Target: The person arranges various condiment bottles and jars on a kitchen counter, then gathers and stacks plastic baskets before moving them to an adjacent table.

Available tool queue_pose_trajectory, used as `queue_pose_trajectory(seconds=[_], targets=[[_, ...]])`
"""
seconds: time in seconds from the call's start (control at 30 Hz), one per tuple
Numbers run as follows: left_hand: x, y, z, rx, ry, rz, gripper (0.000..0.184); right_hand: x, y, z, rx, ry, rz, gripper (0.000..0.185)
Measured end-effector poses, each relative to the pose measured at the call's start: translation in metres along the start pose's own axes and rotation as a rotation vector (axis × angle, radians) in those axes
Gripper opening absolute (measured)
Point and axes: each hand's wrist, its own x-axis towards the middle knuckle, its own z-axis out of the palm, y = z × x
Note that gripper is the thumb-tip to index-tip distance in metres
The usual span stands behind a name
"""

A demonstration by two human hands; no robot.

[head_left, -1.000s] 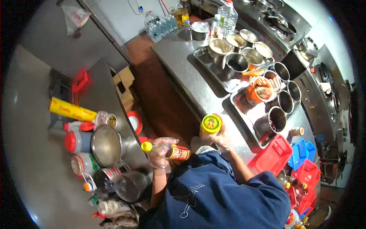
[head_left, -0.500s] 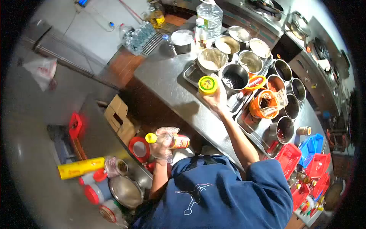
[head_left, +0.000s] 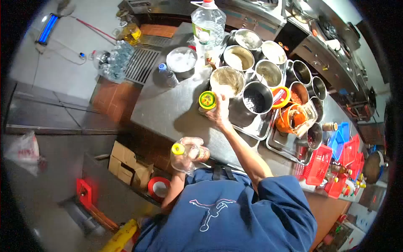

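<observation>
Jar (head_left: pixel 207 100), capped with a round yellow lid ringed in green, is in the fingers of our right hand (head_left: pixel 221 112), just left of the round steel pot (head_left: pixel 252 118) with black contents. Those fingers curl in against the jar's side, spread only as wide as its body; whether its base touches the bare metal table (head_left: pixel 155 113) we cannot tell.

Nearer to us than the pot and off to its left, our left hand (head_left: pixel 187 155) wears a thin, clear plastic glove. Its fingers are wrapped around a yellow-capped bottle (head_left: pixel 203 154) with a reddish label, which we hold on its side, cap to the left.

The pot stands on a shallow rectangular metal tray (head_left: pixel 260 136). Right beside the pot we see a red-and-yellow lid (head_left: pixel 280 96), and a little farther right an orange plastic tub (head_left: pixel 283 123). Beyond the pot, to the left, are a large clear plastic jug (head_left: pixel 212 29) with a red cap, a steel vessel (head_left: pixel 184 75) of white contents, and a small clear bottle with a blue cap (head_left: pixel 169 77). To the pot's right and nearer to us lies a red plastic basket (head_left: pixel 317 164); well to its left, below the table, we see a brown cardboard box (head_left: pixel 124 157).
</observation>
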Motion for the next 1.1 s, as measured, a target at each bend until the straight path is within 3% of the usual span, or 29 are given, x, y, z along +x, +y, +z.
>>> queue_pose_trajectory(seconds=[0.07,0.2,0.33,0.4,0.53,0.6,0.73,0.8,0.9,0.93,1.03,1.07,1.1], targets=[[0.018,-0.01,-0.013,0.061,-0.022,0.088,0.035,-0.002,0.006,0.009,-0.001,0.05,-0.055,0.094],[0.045,-0.022,-0.026,-0.053,-0.035,0.096,0.033,-0.003,-0.016,0.02,-0.055,0.25,0.102,0.1],[0.065,-0.025,-0.026,-0.152,-0.017,0.078,0.025,-0.003,-0.021,0.013,-0.106,0.264,0.071,0.098],[0.075,-0.027,-0.026,-0.157,-0.04,0.042,0.025,-0.009,-0.023,0.005,-0.081,0.161,0.128,0.099],[0.096,-0.023,-0.017,-0.076,-0.168,0.119,0.02,-0.03,-0.03,-0.023,-0.102,0.215,0.042,0.096],[0.104,-0.011,0.001,-0.104,-0.211,0.145,0.018,-0.052,-0.024,-0.037,-0.064,0.312,0.037,0.083],[0.122,-0.006,0.033,-0.139,-0.267,0.142,0.015,-0.113,-0.013,-0.072,0.028,0.348,0.355,0.077],[0.14,-0.029,0.037,0.185,-0.329,0.348,0.021,-0.147,-0.008,-0.085,0.037,0.407,0.504,0.077],[0.154,-0.019,0.072,0.149,-0.331,0.189,0.015,-0.191,-0.003,-0.108,-0.038,0.424,0.551,0.075],[0.156,-0.011,0.085,0.011,-0.372,0.14,0.008,-0.202,-0.003,-0.111,-0.001,0.489,0.612,0.072],[0.175,-0.024,0.095,0.365,-0.481,0.496,0.01,-0.233,-0.009,-0.111,0.071,0.62,0.721,0.064],[0.187,-0.05,0.087,0.52,-0.521,0.716,0.011,-0.241,-0.012,-0.111,0.068,0.646,0.75,0.062],[0.187,-0.055,0.088,0.748,-0.442,1.09,0.01,-0.248,-0.015,-0.111,0.067,0.658,0.764,0.062]])
